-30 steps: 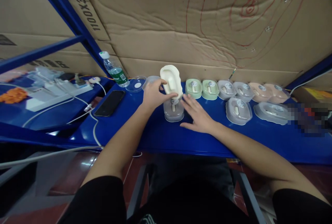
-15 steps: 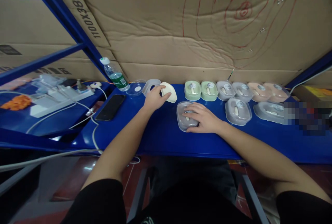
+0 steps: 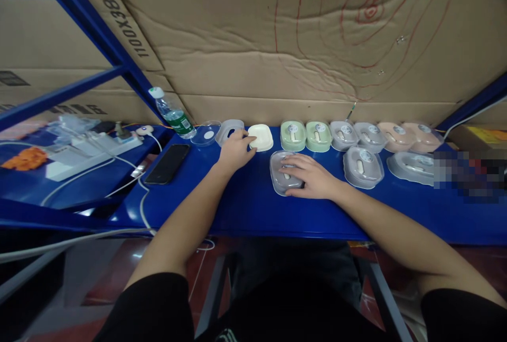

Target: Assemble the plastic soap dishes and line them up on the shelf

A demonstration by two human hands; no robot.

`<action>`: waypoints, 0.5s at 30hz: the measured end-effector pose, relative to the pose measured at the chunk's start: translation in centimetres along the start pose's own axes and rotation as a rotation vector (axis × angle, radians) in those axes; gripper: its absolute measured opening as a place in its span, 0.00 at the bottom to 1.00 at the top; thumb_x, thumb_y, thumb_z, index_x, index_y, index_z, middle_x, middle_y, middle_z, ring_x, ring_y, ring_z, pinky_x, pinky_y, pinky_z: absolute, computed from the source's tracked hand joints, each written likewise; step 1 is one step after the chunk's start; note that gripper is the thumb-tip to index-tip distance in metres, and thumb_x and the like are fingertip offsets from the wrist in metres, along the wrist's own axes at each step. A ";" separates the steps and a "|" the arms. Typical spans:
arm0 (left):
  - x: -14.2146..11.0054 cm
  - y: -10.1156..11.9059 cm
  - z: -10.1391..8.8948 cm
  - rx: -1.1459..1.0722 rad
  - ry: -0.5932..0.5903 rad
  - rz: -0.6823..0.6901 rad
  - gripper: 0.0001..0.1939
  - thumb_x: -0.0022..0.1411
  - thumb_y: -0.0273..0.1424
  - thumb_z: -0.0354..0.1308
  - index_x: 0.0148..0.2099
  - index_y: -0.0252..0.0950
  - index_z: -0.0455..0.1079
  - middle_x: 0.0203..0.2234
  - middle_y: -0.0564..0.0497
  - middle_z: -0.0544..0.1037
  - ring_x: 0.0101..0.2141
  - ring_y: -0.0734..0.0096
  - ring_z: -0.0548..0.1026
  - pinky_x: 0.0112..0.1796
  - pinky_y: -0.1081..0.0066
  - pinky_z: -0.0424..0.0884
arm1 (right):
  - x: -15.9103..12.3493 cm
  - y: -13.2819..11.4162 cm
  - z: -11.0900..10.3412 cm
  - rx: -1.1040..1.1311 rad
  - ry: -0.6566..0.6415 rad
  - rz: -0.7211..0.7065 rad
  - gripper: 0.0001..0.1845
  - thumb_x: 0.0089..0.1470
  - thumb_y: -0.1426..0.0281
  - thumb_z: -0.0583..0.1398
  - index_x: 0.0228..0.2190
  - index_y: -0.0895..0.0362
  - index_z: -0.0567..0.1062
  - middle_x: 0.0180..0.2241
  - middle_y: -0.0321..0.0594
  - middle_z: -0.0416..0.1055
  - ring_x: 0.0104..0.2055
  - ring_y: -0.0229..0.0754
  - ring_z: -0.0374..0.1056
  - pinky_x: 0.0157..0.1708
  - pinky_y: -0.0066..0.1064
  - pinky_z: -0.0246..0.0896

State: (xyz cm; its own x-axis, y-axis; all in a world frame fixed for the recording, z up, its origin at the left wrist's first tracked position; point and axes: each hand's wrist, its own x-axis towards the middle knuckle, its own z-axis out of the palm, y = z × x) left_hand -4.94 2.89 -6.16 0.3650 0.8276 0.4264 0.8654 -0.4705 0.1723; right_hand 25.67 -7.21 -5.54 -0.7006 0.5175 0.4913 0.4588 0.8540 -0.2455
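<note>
A shallow cream tray (image 3: pixel 263 138) lies flat on the blue table near the cardboard wall. My left hand (image 3: pixel 236 150) is at its left edge, thumb and forefinger apart and touching or nearly touching the rim. My right hand (image 3: pixel 311 176) grips a grey box with a clear lid (image 3: pixel 279 174) from the right, its fingers curved over the lid and the thumb along the near side. A short pale handle on that lid is partly covered by the fingers. Behind my left hand sit a grey shell with an oval hole (image 3: pixel 228 130) and a clear lid (image 3: pixel 206 133).
Green (image 3: pixel 293 136), grey and pink lidded boxes line the back of the table, with two more grey ones (image 3: pixel 363 167) in front at right. A water bottle (image 3: pixel 178 119), a black phone (image 3: pixel 168 164), cables and a white power strip (image 3: pixel 95 152) are at left.
The cream tray was tilted in my left hand and now rests flat on the table. My right hand stays on the grey box. The view has shifted slightly.
</note>
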 end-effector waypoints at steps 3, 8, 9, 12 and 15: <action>0.1 0.5 0.2 0.065 -0.083 0.103 0.19 0.69 0.41 0.61 0.56 0.41 0.82 0.60 0.39 0.79 0.57 0.42 0.76 0.56 0.46 0.69 | -0.2 0.2 -0.1 -0.009 -0.001 0.025 0.33 0.58 0.52 0.71 0.61 0.48 0.78 0.65 0.50 0.74 0.69 0.63 0.68 0.68 0.66 0.63; 0.1 0.8 0.7 0.156 -0.078 0.094 0.25 0.72 0.52 0.56 0.52 0.38 0.80 0.50 0.37 0.85 0.49 0.43 0.80 0.53 0.46 0.67 | -0.5 0.6 -0.4 -0.021 0.021 0.040 0.27 0.64 0.61 0.63 0.63 0.51 0.75 0.69 0.52 0.67 0.73 0.63 0.61 0.69 0.67 0.61; 0.0 0.6 0.9 0.166 -0.053 0.090 0.26 0.72 0.54 0.55 0.51 0.37 0.80 0.47 0.37 0.85 0.48 0.43 0.81 0.52 0.47 0.67 | -0.5 0.6 -0.4 -0.021 0.030 0.059 0.28 0.64 0.60 0.64 0.63 0.51 0.74 0.70 0.52 0.65 0.74 0.64 0.60 0.70 0.67 0.60; -0.1 0.3 1.2 0.164 -0.018 0.077 0.32 0.72 0.58 0.53 0.55 0.34 0.78 0.46 0.34 0.85 0.46 0.42 0.81 0.52 0.48 0.68 | -0.4 0.6 -0.2 -0.037 0.043 0.165 0.40 0.56 0.50 0.71 0.65 0.49 0.72 0.72 0.54 0.62 0.74 0.69 0.60 0.69 0.68 0.62; -0.1 0.4 1.2 0.115 -0.029 0.049 0.35 0.72 0.58 0.54 0.62 0.34 0.74 0.56 0.31 0.82 0.54 0.39 0.80 0.57 0.45 0.67 | -0.4 0.6 0.2 -0.043 0.051 0.245 0.43 0.51 0.52 0.75 0.65 0.49 0.73 0.69 0.53 0.65 0.72 0.69 0.63 0.67 0.68 0.65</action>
State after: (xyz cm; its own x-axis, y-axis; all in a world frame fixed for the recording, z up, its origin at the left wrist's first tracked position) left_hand -4.20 2.94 -7.18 0.4159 0.8141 0.4054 0.8796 -0.4733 0.0480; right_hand 26.11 -6.93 -6.01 -0.5377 0.7046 0.4632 0.6350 0.6997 -0.3273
